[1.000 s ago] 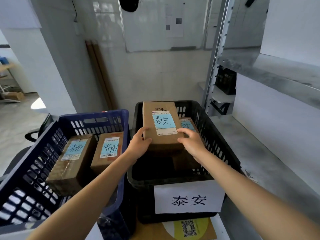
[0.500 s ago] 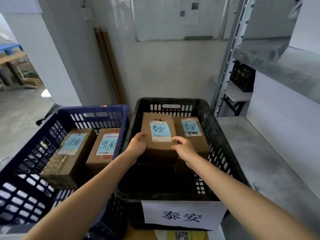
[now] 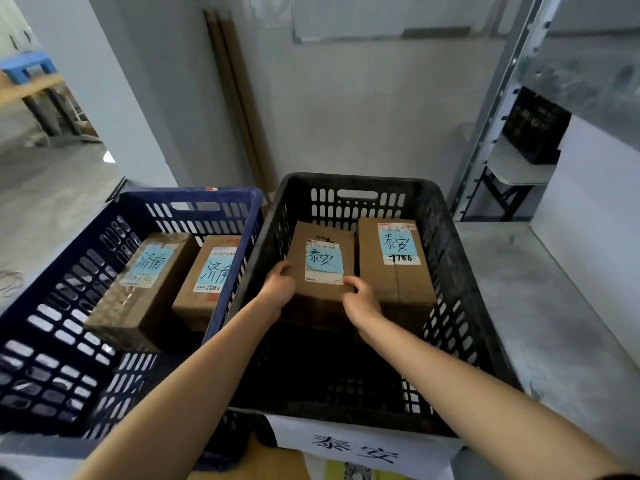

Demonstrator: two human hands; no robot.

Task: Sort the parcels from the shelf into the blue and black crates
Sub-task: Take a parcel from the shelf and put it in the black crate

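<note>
A brown cardboard parcel [image 3: 322,237] with a light blue handwritten label sits low inside the black crate [image 3: 460,271], at its far left. My left hand [image 3: 278,289] grips its near left corner and my right hand [image 3: 362,299] grips its near right edge. A second brown parcel [image 3: 394,282] with the same kind of label lies right beside it. The blue crate [image 3: 52,306] on the left holds two brown parcels [image 3: 138,299] [image 3: 204,292] with blue labels. A white paper sign [image 3: 360,448] hangs on the black crate's front.
A grey metal shelf [image 3: 540,306] runs along the right, with its upright post [image 3: 498,98] behind the black crate. A black basket [image 3: 533,126] stands on a white table behind the post. Wooden strips [image 3: 235,98] lean against the back wall.
Both hands have lowered the parcel from above the black crate down into it, beside the other parcel. The camera has tilted downward and closer.
</note>
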